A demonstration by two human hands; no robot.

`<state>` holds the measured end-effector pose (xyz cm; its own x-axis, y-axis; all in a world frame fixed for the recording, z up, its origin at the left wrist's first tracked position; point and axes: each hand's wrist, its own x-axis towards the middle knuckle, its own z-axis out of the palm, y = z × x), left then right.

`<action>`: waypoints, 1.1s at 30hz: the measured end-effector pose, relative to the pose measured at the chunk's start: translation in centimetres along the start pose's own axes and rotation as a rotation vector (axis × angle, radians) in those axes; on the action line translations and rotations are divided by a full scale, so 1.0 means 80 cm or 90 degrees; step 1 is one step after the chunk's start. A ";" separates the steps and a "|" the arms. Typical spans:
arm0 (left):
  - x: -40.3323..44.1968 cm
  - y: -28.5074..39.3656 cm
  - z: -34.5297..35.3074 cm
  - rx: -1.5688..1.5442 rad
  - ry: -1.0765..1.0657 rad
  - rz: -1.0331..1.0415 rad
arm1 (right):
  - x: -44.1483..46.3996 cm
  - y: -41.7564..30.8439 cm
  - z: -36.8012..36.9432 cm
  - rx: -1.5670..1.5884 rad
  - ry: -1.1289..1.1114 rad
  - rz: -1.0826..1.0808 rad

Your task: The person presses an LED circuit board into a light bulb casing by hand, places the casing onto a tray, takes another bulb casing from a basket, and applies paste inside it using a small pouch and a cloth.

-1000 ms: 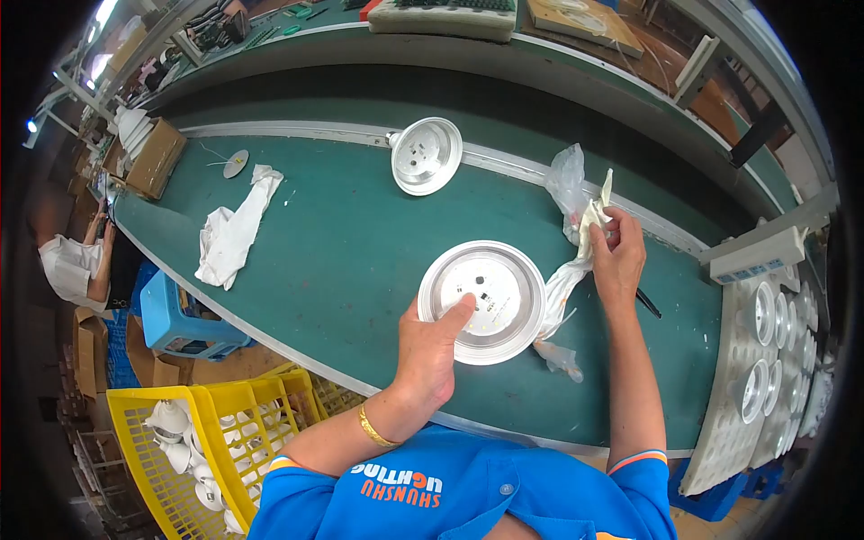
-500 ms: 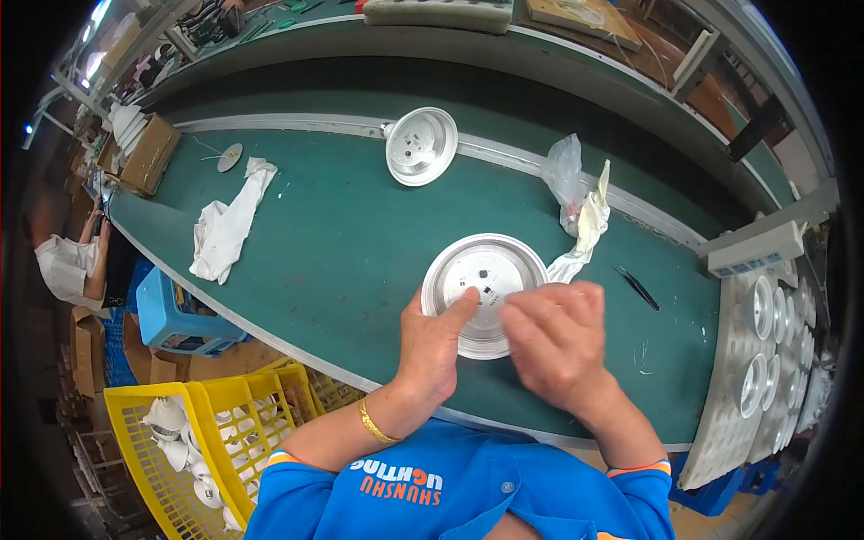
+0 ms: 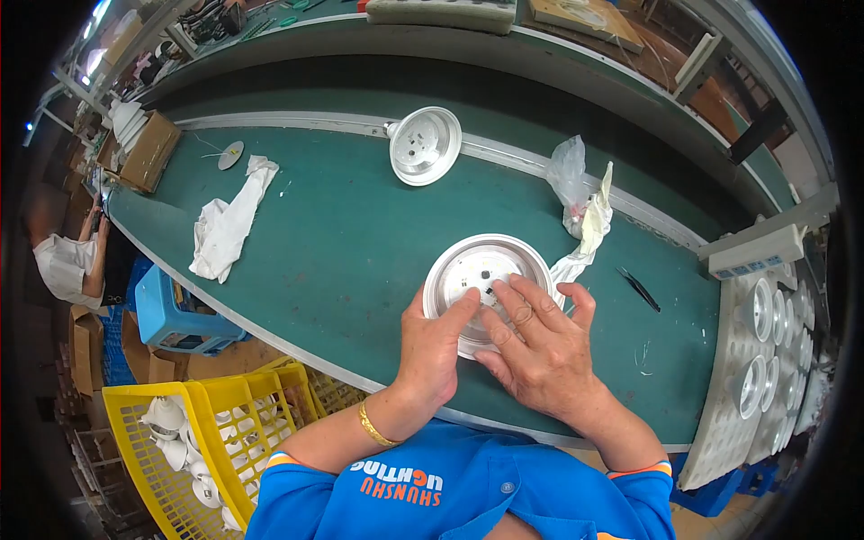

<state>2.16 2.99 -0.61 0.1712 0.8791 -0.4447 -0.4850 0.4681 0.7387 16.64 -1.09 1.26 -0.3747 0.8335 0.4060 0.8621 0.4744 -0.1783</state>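
A round white lamp housing (image 3: 450,270) faces up in front of me, a flat disc with small dark parts in its bowl. My left hand (image 3: 430,351) grips its left side, thumb pressed inside on the disc and the other fingers hidden under the rim. Over the right part of the bowl lies my right hand (image 3: 538,349), palm down and fingers spread, with fingertips on or just above the disc near its middle. I see nothing held in the right hand. A second lamp housing (image 3: 425,146) leans tilted at the back of the green bench.
Black tweezers (image 3: 638,289) lie to the right, near a clear plastic bag (image 3: 567,175) and a pale glove (image 3: 592,225). White cloth (image 3: 229,220) and a wired disc (image 3: 231,155) are at left. A yellow crate (image 3: 148,396) holds white housings; more stand on a rack (image 3: 720,396).
My right hand, blurred and curled at the housing's right edge before, has moved left over the bowl and spread its fingers. My left hand keeps its grip.
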 end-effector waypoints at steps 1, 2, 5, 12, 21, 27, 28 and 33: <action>0.000 0.000 -0.001 -0.003 -0.007 0.000 | -0.001 0.000 0.001 0.001 -0.001 0.000; 0.000 -0.001 -0.001 -0.003 -0.006 0.000 | -0.001 -0.001 0.002 -0.001 -0.007 0.005; 0.000 0.000 -0.001 -0.014 -0.015 0.004 | -0.002 -0.001 0.004 0.001 -0.015 0.012; -0.002 0.002 0.001 -0.010 -0.011 0.003 | -0.002 0.001 0.007 0.016 -0.022 0.002; -0.004 0.004 0.001 -0.007 -0.009 0.013 | -0.001 -0.002 0.011 0.012 -0.032 0.015; -0.005 0.010 -0.001 0.004 -0.009 0.022 | 0.001 -0.002 0.013 0.018 -0.032 -0.013; -0.006 0.011 -0.002 0.004 -0.010 0.027 | 0.002 -0.002 0.013 0.019 -0.033 -0.012; -0.001 0.011 -0.011 -0.015 -0.009 0.028 | 0.009 -0.004 0.014 0.030 -0.036 -0.005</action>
<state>0.95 3.24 -0.38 0.1613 0.8998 -0.4054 -0.5129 0.4274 0.7445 15.74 -0.30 0.65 -0.4012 0.8439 0.3562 0.8425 0.4925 -0.2181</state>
